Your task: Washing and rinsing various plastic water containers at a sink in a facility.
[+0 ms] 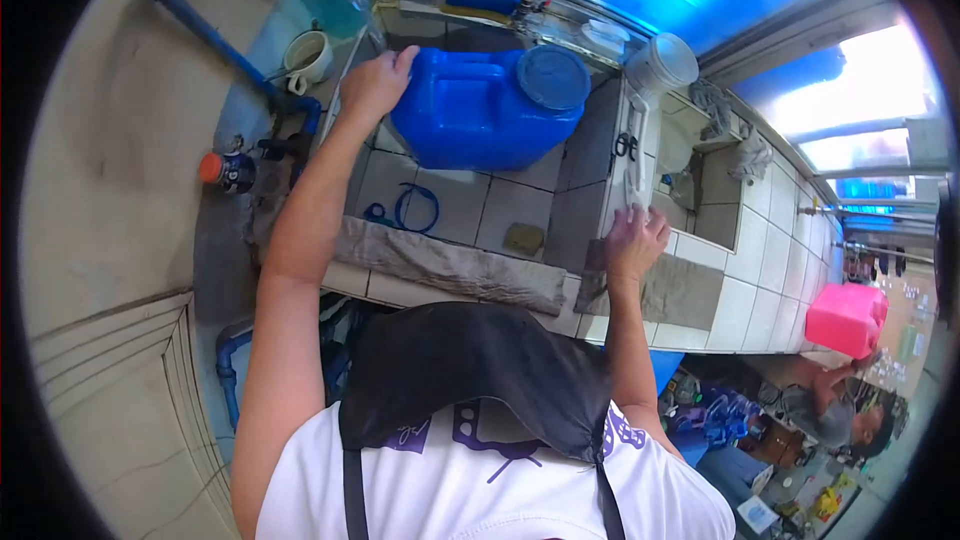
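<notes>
A blue plastic jug [480, 120] with a molded handle and a round dark-blue lid [555, 77] is in a tiled basin [517, 202]. My left hand [375, 86] grips the jug's left end, close to water falling from a blue pipe [202, 22]. Over the ledge to the right, my right hand [637, 244] has its fingers spread at the near end of a long white handle [640, 142]; whether they touch it is unclear. Black loops [625, 145] lie beside that handle. A blue hose coil [417, 208] and a worn sponge [524, 238] lie on the basin floor.
A wet grey cloth [450, 262] covers the front rim. At left are a white mug [307, 58] and an orange-capped bottle [229, 171]. A white bucket [661, 64] stands beyond the ledge. Far right, another person [832, 409] is beside a pink jug [846, 320].
</notes>
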Demonstrator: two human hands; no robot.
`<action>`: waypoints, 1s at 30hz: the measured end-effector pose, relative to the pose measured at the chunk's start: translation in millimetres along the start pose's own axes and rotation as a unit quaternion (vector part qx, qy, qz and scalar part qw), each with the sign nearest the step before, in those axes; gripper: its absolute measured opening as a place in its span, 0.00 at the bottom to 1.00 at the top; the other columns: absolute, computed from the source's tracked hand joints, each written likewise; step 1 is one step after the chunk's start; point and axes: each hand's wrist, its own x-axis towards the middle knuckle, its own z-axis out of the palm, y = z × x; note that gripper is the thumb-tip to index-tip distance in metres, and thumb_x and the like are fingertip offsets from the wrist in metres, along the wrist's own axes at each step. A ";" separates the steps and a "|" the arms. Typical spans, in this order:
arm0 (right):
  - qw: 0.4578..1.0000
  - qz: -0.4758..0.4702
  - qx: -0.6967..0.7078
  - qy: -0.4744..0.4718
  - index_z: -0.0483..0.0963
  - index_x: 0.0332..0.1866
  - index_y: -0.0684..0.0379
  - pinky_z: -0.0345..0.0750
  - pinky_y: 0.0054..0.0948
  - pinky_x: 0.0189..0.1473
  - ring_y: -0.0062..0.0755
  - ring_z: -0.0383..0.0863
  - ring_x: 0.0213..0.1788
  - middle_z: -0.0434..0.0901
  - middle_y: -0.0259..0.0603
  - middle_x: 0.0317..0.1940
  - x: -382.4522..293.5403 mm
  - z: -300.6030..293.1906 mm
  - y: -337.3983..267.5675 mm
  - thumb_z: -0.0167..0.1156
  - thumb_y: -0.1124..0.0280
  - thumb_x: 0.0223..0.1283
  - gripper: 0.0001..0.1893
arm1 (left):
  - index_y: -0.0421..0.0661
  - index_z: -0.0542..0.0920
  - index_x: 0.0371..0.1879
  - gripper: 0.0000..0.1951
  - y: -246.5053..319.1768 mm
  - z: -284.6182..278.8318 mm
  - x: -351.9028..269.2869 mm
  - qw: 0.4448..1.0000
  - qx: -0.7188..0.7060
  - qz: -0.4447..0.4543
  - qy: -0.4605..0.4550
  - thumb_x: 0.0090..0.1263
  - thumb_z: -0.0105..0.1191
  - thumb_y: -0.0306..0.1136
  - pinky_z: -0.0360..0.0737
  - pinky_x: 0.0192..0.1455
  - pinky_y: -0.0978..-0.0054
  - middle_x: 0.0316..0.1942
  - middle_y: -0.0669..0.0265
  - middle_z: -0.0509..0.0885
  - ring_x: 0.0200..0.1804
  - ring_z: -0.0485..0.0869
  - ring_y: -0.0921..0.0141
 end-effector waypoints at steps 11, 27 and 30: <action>0.874 -0.392 0.284 0.034 0.72 0.63 0.56 0.65 0.50 0.67 0.56 0.70 0.64 0.75 0.49 0.58 125.6 -46.7 -192.5 0.75 0.42 0.38 0.45 | 0.48 0.75 0.58 0.16 -43.9 16.5 -11.7 0.908 -0.223 0.346 0.071 0.73 0.53 0.35 0.76 0.57 0.61 0.52 0.55 0.78 0.55 0.79 0.54; 0.951 -0.274 0.137 -0.029 0.67 0.68 0.47 0.70 0.40 0.50 0.41 0.75 0.48 0.74 0.39 0.45 126.8 -5.1 -281.5 0.75 0.32 0.23 0.58 | 0.44 0.84 0.37 0.21 -4.1 12.3 85.7 0.994 -0.024 0.015 -0.110 0.70 0.43 0.48 0.81 0.38 0.54 0.36 0.57 0.88 0.38 0.86 0.55; 0.948 -0.278 0.144 -0.047 0.64 0.71 0.46 0.70 0.42 0.55 0.46 0.74 0.53 0.75 0.42 0.49 125.4 -6.7 -284.5 0.73 0.30 0.28 0.58 | 0.44 0.84 0.35 0.22 -58.7 13.8 104.6 0.943 -0.167 -0.046 -0.284 0.71 0.43 0.50 0.80 0.33 0.59 0.30 0.64 0.87 0.32 0.85 0.61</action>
